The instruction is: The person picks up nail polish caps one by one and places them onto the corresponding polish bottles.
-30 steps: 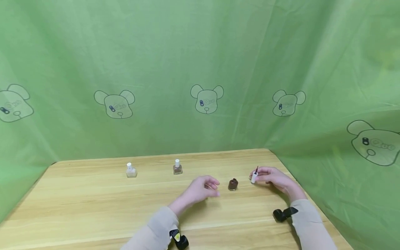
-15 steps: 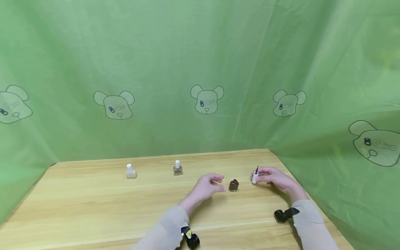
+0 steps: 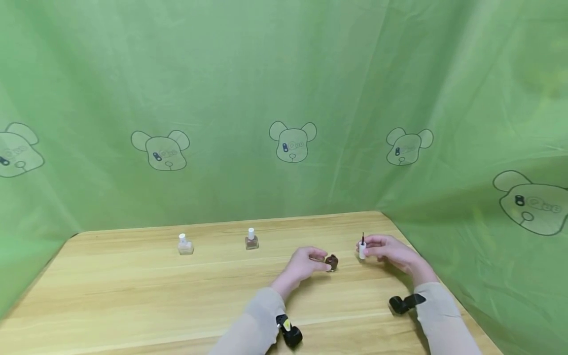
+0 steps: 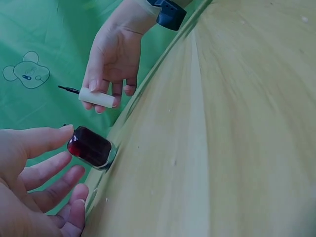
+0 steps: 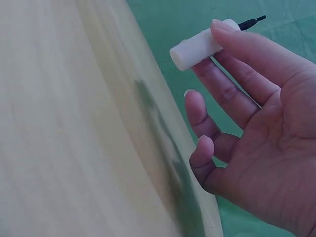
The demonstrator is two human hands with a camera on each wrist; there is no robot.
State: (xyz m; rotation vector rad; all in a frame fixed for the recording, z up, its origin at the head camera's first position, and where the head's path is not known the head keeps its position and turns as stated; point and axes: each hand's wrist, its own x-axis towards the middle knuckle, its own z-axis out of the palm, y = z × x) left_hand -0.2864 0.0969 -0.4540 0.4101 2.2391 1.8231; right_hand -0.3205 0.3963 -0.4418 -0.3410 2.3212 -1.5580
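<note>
A small uncapped bottle of dark red-brown nail polish (image 3: 332, 262) stands upright on the wooden table. My left hand (image 3: 306, 264) is at its left side, with the thumb tip right at the glass and the other fingers spread loosely behind. In the left wrist view the nail polish bottle (image 4: 90, 148) shows its full dark body, just beyond that hand's fingertips. My right hand (image 3: 392, 252) pinches the white brush cap (image 3: 362, 250) between thumb and fingers. Its dark brush (image 5: 253, 22) points up, while the ring and little fingers stay loosely bent.
Two capped nail polish bottles stand farther back: a brownish bottle (image 3: 251, 242) near the middle and a clear or pale bottle (image 3: 185, 246) to the left. A green curtain (image 3: 230, 98) with bear-head outlines hangs behind and beside the wooden table (image 3: 133, 296).
My left hand has moved right to the open bottle, which stays in place. The right hand keeps its hold on the brush cap, with the brush now more upright.
</note>
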